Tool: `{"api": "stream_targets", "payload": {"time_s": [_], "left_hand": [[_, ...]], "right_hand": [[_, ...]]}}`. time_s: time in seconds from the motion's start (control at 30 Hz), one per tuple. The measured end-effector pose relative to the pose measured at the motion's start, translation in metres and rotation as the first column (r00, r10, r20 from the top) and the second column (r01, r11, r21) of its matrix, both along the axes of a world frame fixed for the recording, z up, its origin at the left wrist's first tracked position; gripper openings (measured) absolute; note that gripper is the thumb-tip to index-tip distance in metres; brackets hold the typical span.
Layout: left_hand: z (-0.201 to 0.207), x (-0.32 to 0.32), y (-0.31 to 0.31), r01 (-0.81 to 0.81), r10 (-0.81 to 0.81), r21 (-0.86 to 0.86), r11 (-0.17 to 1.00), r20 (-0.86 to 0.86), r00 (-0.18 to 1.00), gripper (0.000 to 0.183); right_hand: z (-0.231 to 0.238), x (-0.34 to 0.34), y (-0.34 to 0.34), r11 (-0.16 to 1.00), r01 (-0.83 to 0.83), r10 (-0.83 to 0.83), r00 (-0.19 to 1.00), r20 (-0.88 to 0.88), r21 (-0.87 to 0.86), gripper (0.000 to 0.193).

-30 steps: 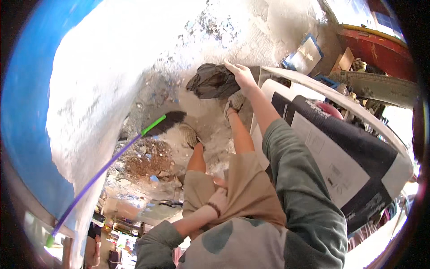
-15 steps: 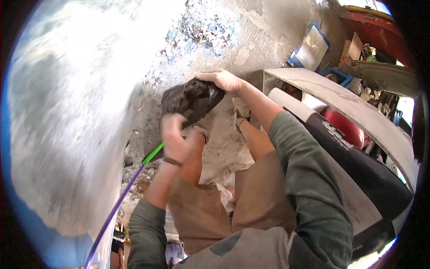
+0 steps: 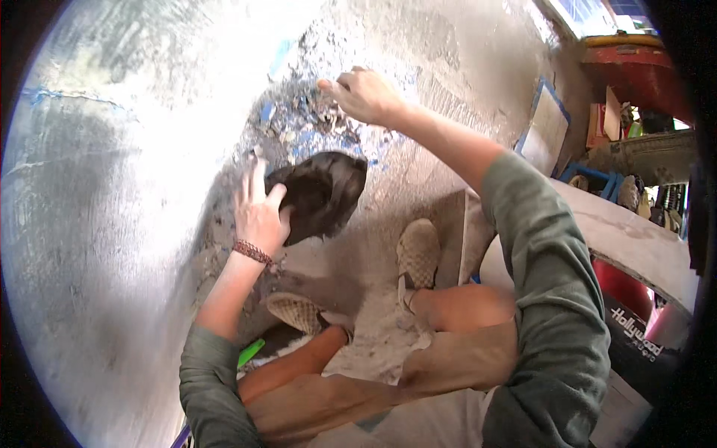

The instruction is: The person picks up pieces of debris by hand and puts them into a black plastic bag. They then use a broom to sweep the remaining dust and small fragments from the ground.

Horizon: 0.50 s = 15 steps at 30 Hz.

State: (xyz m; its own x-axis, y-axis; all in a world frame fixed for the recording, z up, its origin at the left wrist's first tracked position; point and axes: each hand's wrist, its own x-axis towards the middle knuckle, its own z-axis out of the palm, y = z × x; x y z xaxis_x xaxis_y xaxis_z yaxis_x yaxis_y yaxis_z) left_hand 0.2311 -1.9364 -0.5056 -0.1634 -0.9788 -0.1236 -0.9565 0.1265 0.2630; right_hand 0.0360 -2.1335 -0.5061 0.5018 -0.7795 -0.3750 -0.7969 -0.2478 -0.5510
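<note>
The black bag (image 3: pixel 340 194) gapes right beside the left hand (image 3: pixel 258 213), near the flaky debris (image 3: pixel 302 127). Those fingers are spread, so the floppy rim could easily fold shut. Right hand (image 3: pixel 366 95) half-curls above the debris, can't tell if gripping; sharp bits could nick it.

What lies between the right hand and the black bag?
Scattered blue and pale debris lies between the right hand and the black bag, as the head view shows.
</note>
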Motion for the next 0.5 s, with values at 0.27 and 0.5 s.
{"api": "stream_targets", "payload": {"time_s": [0.27, 0.5], "left_hand": [[0.012, 0.009, 0.008, 0.051, -0.021, 0.094, 0.994, -0.292, 0.956, 0.039], [0.042, 0.028, 0.014, -0.014, 0.056, 0.115, 0.993, -0.371, 0.927, 0.031]], "right_hand": [[-0.131, 0.015, -0.119, 0.921, 0.102, -0.147, 0.985, -0.093, -0.376, 0.074], [-0.118, 0.041, -0.073, 0.902, -0.054, 0.035, 0.998, -0.050, -0.429, 0.062]]}}
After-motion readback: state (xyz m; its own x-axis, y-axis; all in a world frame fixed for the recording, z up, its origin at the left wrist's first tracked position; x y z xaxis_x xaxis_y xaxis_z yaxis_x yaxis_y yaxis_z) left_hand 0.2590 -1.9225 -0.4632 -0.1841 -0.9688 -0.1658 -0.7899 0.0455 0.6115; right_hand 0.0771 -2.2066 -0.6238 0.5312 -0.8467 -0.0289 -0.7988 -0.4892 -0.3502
